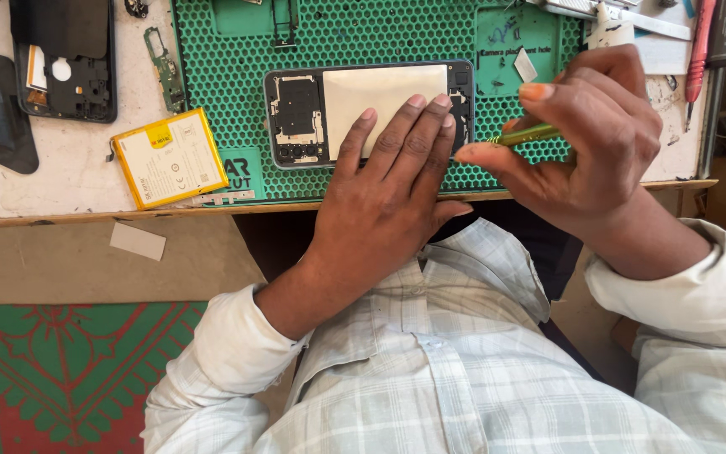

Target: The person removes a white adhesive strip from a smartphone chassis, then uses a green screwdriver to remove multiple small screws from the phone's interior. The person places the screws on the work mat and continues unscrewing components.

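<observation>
An opened phone point(313, 113) lies back-up on the green repair mat point(228, 50), its battery bay covered by a pale sheet point(376, 88). My left hand point(388, 185) rests flat on the phone's right half, fingers together pressing on it. Just right of the phone's edge, my right hand point(590, 139) pinches a thin green-yellow tool point(524, 134), whose tip points left toward the phone.
A yellow battery point(170, 157) lies at the mat's left corner. Another dismantled phone frame point(65, 59) and a small circuit board point(164, 71) sit at the far left. A red screwdriver point(699, 42) and metal ruler point(607, 17) lie at the top right. The bench edge point(128, 214) runs below.
</observation>
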Motion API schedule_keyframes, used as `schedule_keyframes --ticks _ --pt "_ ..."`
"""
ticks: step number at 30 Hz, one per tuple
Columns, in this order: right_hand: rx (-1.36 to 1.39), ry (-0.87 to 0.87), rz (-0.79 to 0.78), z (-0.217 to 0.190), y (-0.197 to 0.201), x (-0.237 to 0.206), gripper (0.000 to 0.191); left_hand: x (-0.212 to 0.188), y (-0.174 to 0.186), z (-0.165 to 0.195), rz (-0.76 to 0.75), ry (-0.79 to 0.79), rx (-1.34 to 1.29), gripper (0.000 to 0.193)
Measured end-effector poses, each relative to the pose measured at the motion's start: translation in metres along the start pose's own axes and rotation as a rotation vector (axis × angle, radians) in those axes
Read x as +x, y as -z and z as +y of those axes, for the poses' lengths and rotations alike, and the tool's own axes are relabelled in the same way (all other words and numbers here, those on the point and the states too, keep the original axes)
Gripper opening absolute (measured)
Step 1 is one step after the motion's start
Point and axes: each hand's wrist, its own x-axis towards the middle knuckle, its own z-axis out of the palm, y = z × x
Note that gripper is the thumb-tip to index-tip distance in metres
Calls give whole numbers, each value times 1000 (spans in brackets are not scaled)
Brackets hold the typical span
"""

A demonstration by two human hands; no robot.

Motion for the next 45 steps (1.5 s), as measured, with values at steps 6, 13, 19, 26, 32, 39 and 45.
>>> schedule_keyframes --ticks 6,13,19,26,32,39,45 --pt "193 -37 -76 4 2 -6 61 -4 -6 2 -98 -10 297 66" --pt "206 3 -43 -3 2 12 58 -4 -19 1 -36 -8 415 56" --pt "243 -66 72 0 -2 10 64 -4 -20 -1 -57 -18 372 56" --pt "268 -44 -111 -4 1 6 54 0 -19 -2 -12 -18 333 53" --pt "274 -44 -145 -13 10 28 60 -3 -19 -2 -4 -20 340 54" --pt "289 -95 -85 -27 7 15 58 -1 -19 -1 -16 -15 364 53" --pt "412 -218 107 -15 5 -17 62 7 7 2 -75 -1 183 76"
